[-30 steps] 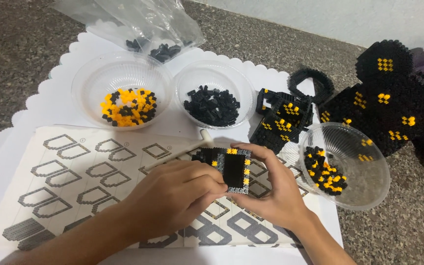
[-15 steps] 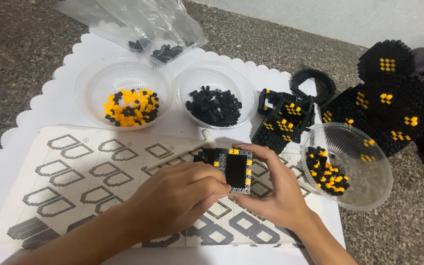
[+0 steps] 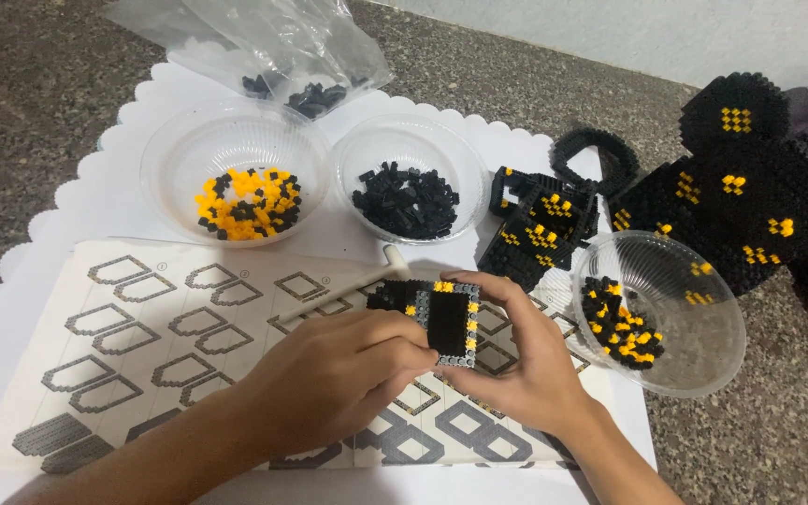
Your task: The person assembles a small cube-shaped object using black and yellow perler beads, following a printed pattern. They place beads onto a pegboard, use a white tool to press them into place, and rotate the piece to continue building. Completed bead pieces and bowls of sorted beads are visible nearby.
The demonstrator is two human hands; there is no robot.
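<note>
The fingers of both hands pinch a small black panel of tiny building bricks with yellow and grey studs along its edges (image 3: 449,320). The right hand (image 3: 527,367) cups the panel from behind and below, its index finger curled over the top edge and its thumb against the lower right corner. The left hand (image 3: 337,372) comes in from the panel's left, thumb and fingertips pressed together against the panel's left edge; whether they hold a loose brick there cannot be told.

The panel is lifted just above a printed instruction sheet with grey outline diagrams (image 3: 142,346). A slim white plastic tool (image 3: 348,283) lies on the sheet just left of the panel.

Beyond the panel stands a clear plastic bowl of loose black bricks (image 3: 411,192). Left of the panel and farther away is a second clear plastic bowl holding mixed yellow and black bricks (image 3: 236,178). Behind those sits a crumpled clear plastic bag with a few black bricks inside (image 3: 273,56). Right of the panel, a third clear plastic bowl of black and yellow bricks (image 3: 666,313) tilts on its side. Between that bowl and the panel's far side are smaller black-and-yellow brick sections (image 3: 540,224), and far right of the panel rises a large black brick model with yellow patches (image 3: 750,178). Everything near the panel rests on a white scalloped paper mat (image 3: 77,196).
</note>
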